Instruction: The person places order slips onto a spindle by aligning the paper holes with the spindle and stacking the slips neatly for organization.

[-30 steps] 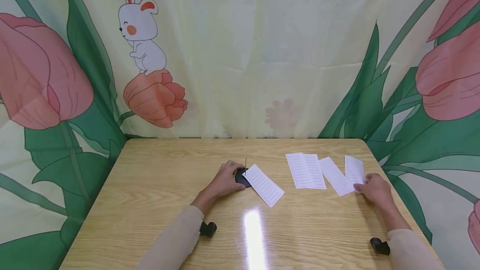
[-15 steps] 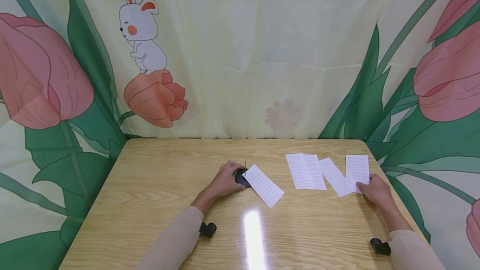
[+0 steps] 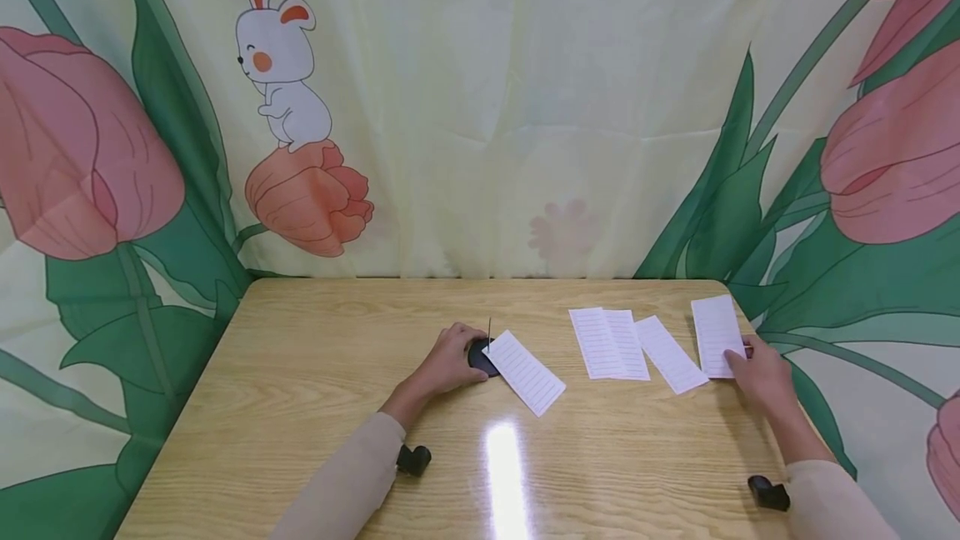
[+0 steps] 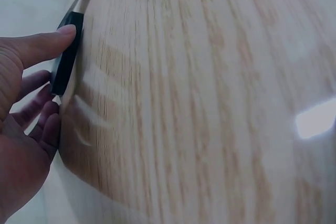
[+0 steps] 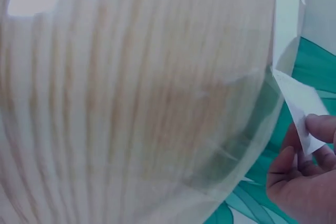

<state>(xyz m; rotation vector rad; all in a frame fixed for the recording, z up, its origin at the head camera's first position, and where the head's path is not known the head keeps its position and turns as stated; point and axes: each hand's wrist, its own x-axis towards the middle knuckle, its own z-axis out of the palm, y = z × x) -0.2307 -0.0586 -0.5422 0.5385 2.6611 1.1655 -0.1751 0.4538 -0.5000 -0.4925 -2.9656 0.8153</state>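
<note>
My left hand (image 3: 448, 361) holds the round black base of a paper spike (image 3: 480, 357), thumb on the near side and fingers behind. A thin needle stands upright from it. One lined paper slip (image 3: 527, 375) lies aslant with its upper corner over the base; whether the needle pierces it I cannot tell. At the table's right side, my right hand (image 3: 765, 375) pinches another slip (image 3: 716, 332) by its lower right edge. In the right wrist view that slip (image 5: 303, 103) is raised and tilted, with the thumb on its face.
Left of the held slip lie two overlapping lined slips (image 3: 591, 344) and a slanted one (image 3: 670, 355). The wooden table (image 3: 315, 373) ends at a rounded far right corner. Behind it hangs a printed curtain (image 3: 450, 107). Light glares on the tabletop near the front.
The slip in my right hand has straightened and shifted upward, coming off the slanted slip beside it. My right hand has moved slightly right. The left hand and spike stay put.
</note>
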